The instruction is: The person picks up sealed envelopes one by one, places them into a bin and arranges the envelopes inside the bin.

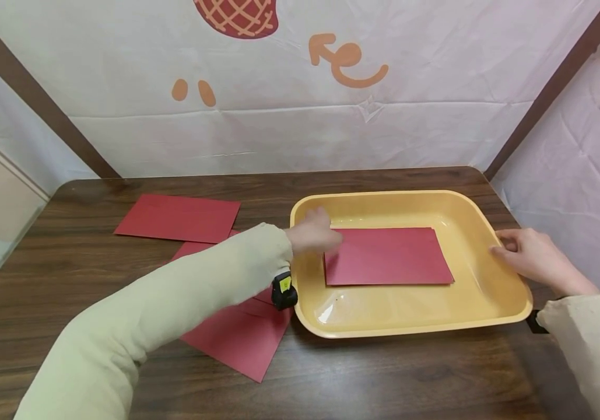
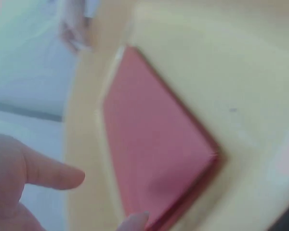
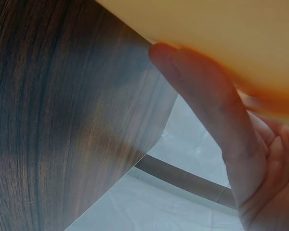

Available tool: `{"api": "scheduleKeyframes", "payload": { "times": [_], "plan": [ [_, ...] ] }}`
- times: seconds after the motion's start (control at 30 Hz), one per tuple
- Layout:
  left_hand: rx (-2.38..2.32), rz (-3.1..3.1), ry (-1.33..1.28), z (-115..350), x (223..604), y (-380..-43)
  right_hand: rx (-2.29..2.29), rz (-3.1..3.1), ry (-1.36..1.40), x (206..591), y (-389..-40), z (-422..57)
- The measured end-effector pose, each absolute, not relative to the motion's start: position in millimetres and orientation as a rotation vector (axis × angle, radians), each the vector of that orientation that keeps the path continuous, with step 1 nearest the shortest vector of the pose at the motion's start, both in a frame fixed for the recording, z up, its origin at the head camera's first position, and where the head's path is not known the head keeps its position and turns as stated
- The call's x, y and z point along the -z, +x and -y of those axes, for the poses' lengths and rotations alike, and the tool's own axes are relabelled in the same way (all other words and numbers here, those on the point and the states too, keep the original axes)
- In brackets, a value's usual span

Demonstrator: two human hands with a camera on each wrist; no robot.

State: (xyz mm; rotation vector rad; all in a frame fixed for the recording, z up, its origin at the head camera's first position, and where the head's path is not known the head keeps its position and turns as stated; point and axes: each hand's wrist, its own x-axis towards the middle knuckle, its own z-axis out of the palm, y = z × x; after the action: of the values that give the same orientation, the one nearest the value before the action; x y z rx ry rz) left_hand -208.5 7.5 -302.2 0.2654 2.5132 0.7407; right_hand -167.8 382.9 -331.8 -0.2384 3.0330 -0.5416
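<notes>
A stack of flat red paper pieces, perhaps envelopes (image 1: 389, 256), lies inside a shallow yellow tray (image 1: 410, 324). Over the tray's left end is my left hand (image 1: 314, 233), blurred, beside the stack's left edge. In the left wrist view its thumb and finger (image 2: 55, 174) are spread apart, with nothing between them. One fingertip (image 2: 135, 222) overlaps the stack's near corner; whether it touches cannot be told. My right hand (image 1: 538, 256) grips the tray's right rim, the fingers (image 3: 212, 96) under the yellow edge in the right wrist view.
More red paper pieces lie on the dark wooden table (image 1: 383, 379) left of the tray: one at the back (image 1: 179, 217), others (image 1: 242, 335) overlapping in front, partly hidden by my left sleeve (image 1: 189, 286). A white printed curtain (image 1: 300, 137) hangs behind the table.
</notes>
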Motion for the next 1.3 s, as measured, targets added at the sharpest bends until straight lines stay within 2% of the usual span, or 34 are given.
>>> {"api": "scheduleKeyframes", "payload": {
  "times": [0.23, 0.43, 0.77, 0.93, 1.3],
  "plan": [
    [-0.999, -2.416, 0.315, 19.1, 277.2, -208.3, 0.55, -3.035, -0.244, 332.0, -167.8, -382.8],
    [-1.142, -2.435, 0.241, 56.4, 275.0, -205.2, 0.543, -3.037, -0.243, 332.1, -167.8, -382.7],
    [-0.979, -2.541, 0.169, 126.5, 295.2, -196.9, 0.54, -3.023, -0.224, 331.1, -166.7, -380.8],
    [-0.812, -2.707, 0.212, 156.0, 311.2, -187.3, 0.541, -3.022, -0.225, 330.7, -166.8, -380.9],
    [-0.593, -2.862, 0.247, 192.6, 338.8, -167.3, 0.534, -3.022, -0.224, 331.0, -167.3, -381.5]
  ]
}}
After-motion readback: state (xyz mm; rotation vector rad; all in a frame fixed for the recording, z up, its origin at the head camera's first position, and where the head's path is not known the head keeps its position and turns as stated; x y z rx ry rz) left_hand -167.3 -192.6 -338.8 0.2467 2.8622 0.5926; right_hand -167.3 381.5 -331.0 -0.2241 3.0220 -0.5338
